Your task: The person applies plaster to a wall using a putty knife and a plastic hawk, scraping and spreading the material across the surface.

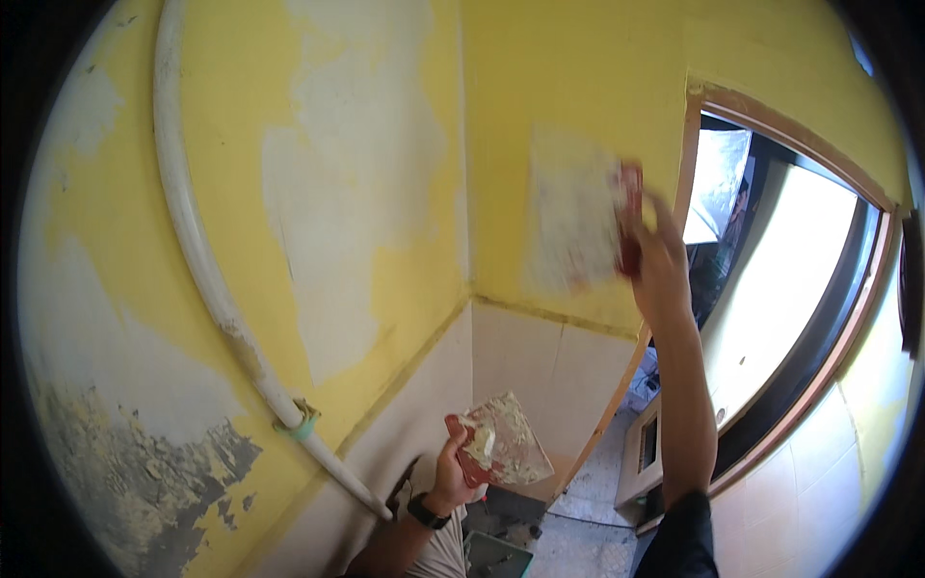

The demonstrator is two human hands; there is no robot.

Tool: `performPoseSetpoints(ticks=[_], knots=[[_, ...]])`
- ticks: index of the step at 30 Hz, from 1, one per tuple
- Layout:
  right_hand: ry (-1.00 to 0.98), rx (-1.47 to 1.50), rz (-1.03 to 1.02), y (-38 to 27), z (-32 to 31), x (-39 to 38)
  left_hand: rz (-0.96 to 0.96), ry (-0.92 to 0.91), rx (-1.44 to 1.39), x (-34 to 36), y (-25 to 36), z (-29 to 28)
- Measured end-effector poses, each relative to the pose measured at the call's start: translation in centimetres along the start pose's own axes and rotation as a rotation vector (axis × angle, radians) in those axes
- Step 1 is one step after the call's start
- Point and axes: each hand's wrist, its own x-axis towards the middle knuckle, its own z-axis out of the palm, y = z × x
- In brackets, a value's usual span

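Scraper (621,214) blurred at yellow wall (578,58), right of corner (467,212); right hand (663,258) curls fingers round red handle (631,252), perhaps for flat, even contact. Left hand (447,482) grips second scraper (520,451), thumb on top, other fingers unclear; tilted face up, likely so putty (487,438) rests there. Below, green tray (529,559), contents too dark to tell.

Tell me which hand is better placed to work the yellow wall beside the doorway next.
Probably the right hand: it is raised at the yellow wall, gripping a red-handled scraper. The left hand is lower, holding a paste-smeared scraper.
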Motion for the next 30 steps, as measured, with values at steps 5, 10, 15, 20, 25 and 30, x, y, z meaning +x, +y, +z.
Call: performPoseSetpoints(ticks=[5,10,15,20,25,30], knots=[[0.247,-0.58,-0.781,-0.8,11.0,17.5,-0.094,-0.128,-0.035,3.5,-5.4,-7.5],[0.193,-0.763,-0.81,-4.7,17.7,23.2,-0.114,0.04,-0.01,2.4,-5.3,-6.0],[0.247,-0.994,-0.729,-3.9,18.8,24.0,-0.115,0.032,-0.034,2.0,-4.7,-5.0],[0.277,-1.117,-0.869,-0.5,18.5,25.0,-0.166,0.024,-0.041,3.0,-6.0,-6.7],[0.281,-1.055,-0.812,-0.4,18.7,23.7,-0.188,0.009,-0.048,3.0,-6.5,-7.3],[0.309,-1.104,-0.855,-2.0,19.4,22.9,-0.19,0.045,-0.051,2.4,-6.3,-7.2]])
